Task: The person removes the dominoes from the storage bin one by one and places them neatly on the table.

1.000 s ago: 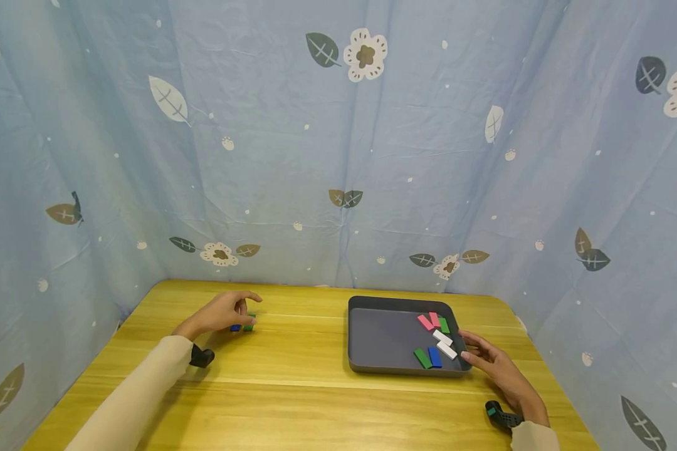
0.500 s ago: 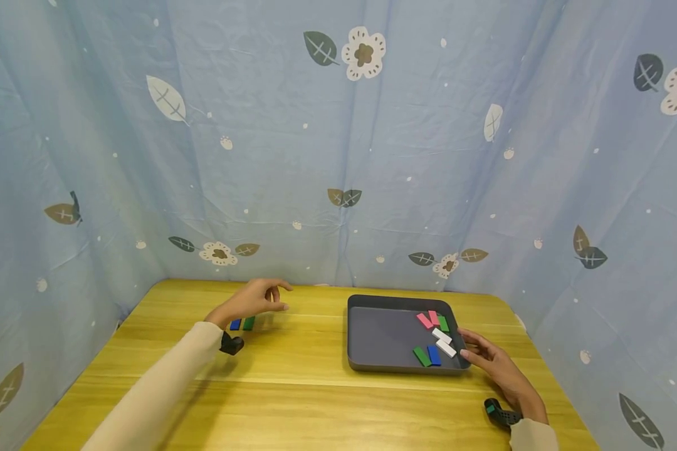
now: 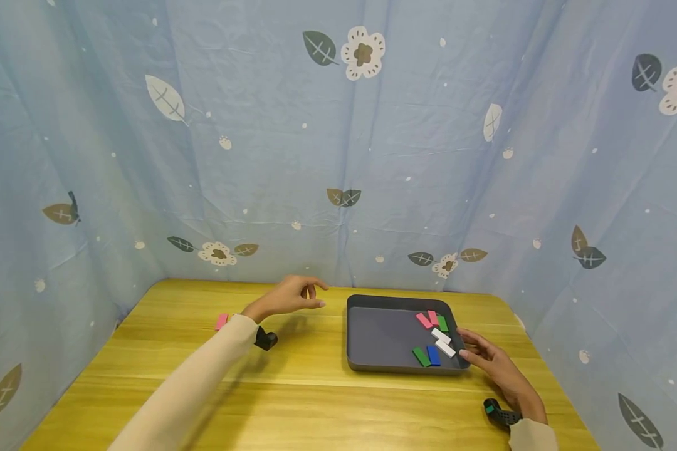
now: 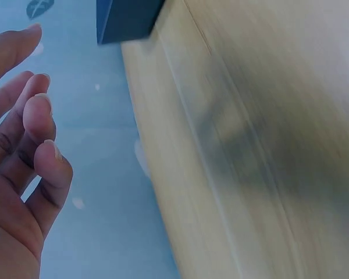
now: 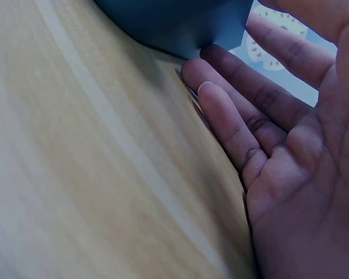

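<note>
My left hand (image 3: 291,295) hovers above the table, left of a dark grey tray (image 3: 392,367), its fingers loosely bent. Nothing shows between them; in the left wrist view the fingers (image 4: 41,116) curl around bare air, apart from the tray corner (image 4: 128,20). At the tray's right side, my right hand (image 3: 499,369) touches the wall. The right wrist view has its rather straight fingertips (image 5: 212,99) against or close to the tray's outer wall (image 5: 180,26). Inside the tray's right half lie pink blocks (image 3: 424,321), green blocks (image 3: 420,357), white blocks (image 3: 444,348) and a blue block (image 3: 433,355).
A pink block (image 3: 222,322) lies on the wooden table (image 3: 316,413) at the left, beside my left sleeve (image 3: 203,376), which hides the spot just right of it. Behind the table hangs a blue patterned curtain (image 3: 282,156).
My left hand has moved right toward the tray, away from the blocks at the left. The pink block has come into view; the blue and green ones are now hidden. The right hand stays put.
</note>
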`<state>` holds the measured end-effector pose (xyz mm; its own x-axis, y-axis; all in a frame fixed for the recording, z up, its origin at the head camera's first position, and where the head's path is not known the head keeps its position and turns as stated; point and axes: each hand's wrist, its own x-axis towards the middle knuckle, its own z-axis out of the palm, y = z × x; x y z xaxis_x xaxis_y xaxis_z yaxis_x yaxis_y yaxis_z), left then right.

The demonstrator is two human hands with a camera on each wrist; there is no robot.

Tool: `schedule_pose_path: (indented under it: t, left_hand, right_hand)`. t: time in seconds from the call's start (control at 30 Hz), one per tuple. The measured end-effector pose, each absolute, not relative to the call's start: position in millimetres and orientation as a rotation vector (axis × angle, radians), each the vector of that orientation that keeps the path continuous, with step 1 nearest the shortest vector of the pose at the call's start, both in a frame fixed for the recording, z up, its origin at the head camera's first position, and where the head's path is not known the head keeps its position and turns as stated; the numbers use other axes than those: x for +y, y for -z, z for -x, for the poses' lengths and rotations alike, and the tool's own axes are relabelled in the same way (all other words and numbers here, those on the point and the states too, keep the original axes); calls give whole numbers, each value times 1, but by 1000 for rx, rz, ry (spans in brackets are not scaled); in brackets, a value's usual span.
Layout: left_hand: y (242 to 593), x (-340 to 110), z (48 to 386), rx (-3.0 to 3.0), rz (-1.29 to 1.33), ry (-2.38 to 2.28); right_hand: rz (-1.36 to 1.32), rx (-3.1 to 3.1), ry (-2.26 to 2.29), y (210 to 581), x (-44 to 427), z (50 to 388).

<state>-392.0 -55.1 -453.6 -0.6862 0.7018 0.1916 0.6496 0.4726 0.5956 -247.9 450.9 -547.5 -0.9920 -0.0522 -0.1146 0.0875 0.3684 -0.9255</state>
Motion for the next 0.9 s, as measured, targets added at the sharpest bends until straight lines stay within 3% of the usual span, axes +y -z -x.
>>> schedule_pose_path:
  t: [0.9]
  left_hand:
    - [440, 63, 386, 2464, -1433, -978]
  right_hand:
    - [27, 2497, 1718, 547, 451, 246]
